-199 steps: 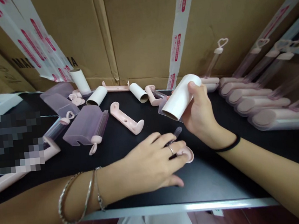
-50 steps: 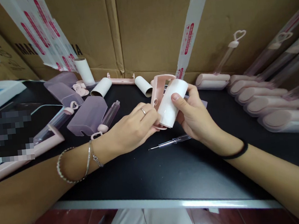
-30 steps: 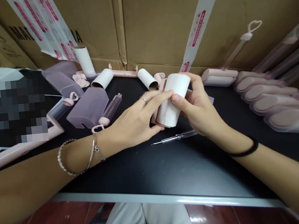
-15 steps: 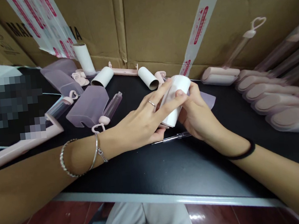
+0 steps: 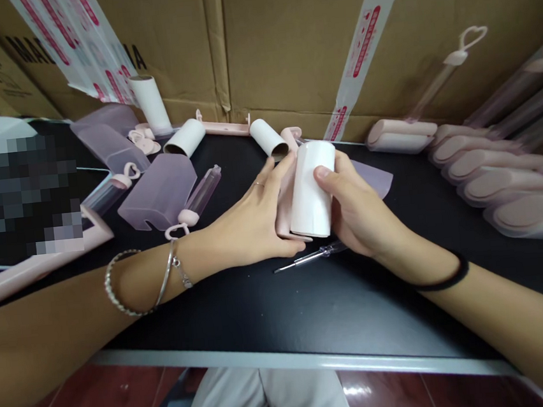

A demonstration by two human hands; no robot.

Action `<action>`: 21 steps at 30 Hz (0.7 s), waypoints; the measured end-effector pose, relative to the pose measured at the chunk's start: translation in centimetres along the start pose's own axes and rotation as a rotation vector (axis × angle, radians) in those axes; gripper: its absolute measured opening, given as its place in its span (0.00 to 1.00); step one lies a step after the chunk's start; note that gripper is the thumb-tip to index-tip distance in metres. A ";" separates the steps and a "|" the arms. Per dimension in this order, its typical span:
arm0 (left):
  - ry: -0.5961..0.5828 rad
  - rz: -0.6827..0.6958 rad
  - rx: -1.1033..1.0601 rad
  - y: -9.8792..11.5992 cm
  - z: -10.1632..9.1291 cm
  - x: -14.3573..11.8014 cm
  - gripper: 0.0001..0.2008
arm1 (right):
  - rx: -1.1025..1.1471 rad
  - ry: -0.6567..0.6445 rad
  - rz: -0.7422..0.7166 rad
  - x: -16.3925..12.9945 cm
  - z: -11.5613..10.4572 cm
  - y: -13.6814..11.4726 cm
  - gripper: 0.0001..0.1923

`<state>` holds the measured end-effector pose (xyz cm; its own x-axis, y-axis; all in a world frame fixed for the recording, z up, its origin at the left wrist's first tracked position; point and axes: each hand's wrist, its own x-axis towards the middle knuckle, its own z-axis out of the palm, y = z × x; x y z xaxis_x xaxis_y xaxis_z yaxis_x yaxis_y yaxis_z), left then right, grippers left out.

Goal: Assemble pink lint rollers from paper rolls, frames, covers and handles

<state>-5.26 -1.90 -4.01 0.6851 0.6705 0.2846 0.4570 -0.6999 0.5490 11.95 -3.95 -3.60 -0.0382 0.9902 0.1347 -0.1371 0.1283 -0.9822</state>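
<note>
My right hand (image 5: 363, 210) grips a white lint roller refill (image 5: 313, 190), thumb on its front and the roll nearly upright. Against the roll's left side is a pale pink roller holder (image 5: 284, 208), held between the fingers and thumb of my left hand (image 5: 254, 227). How far the roll sits inside the holder is partly hidden. Beneath both hands a screwdriver (image 5: 306, 259) with a clear handle lies on the black table (image 5: 272, 312). A translucent purple piece (image 5: 372, 178) shows behind my right hand.
Left of my hands lie purple covers (image 5: 162, 188) and a clear handle (image 5: 203, 194) with a heart-shaped loop. White rolls (image 5: 186, 139) and a pink holder (image 5: 226, 128) lie at the back, before a cardboard box (image 5: 276, 49). Several assembled lint rollers (image 5: 402, 136) line the right.
My left fingers have come off the front of the roll and moved left onto the holder. The roll has turned more upright, and more of its front shows.
</note>
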 end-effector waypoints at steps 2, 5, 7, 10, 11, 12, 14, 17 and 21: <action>-0.043 -0.054 0.001 -0.1 -0.2 0.2 0.59 | -0.007 -0.003 0.011 -0.1 0.1 0.0 0.23; -0.098 -0.115 -0.110 -0.2 -0.2 0.3 0.60 | -0.011 -0.054 -0.012 -0.2 0.0 0.0 0.24; -0.105 -0.108 -0.281 -0.3 -0.2 0.3 0.64 | -0.046 -0.092 -0.099 -0.4 -0.2 -0.2 0.27; -0.090 -0.089 -0.508 0.0 -0.3 0.1 0.67 | -0.168 -0.112 -0.237 -0.5 -0.7 -0.6 0.31; -0.090 -0.082 -0.556 0.1 -0.4 0.0 0.66 | -0.207 -0.109 -0.270 -0.5 -0.8 -0.7 0.31; -0.098 -0.076 -0.600 0.3 -0.5 0.0 0.64 | -0.239 -0.104 -0.298 -0.5 -0.9 -0.7 0.30; -0.110 -0.080 -0.701 0.6 -0.6 0.0 0.57 | -0.280 -0.090 -0.347 -0.4 -1.0 -0.5 0.29; -0.083 -0.128 -0.895 0.7 -0.5 0.2 0.44 | -0.343 -0.019 -0.407 -0.3 -1.0 -0.1 0.29; -0.004 -0.245 -1.007 0.3 -0.2 0.5 0.28 | -0.314 0.141 -0.499 0.0 -1.1 0.0 0.27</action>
<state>-4.84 -1.74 -3.54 0.6403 0.7644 0.0751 -0.1011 -0.0131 0.9948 13.02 -3.87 -3.73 0.0904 0.8014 0.5913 0.1944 0.5681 -0.7997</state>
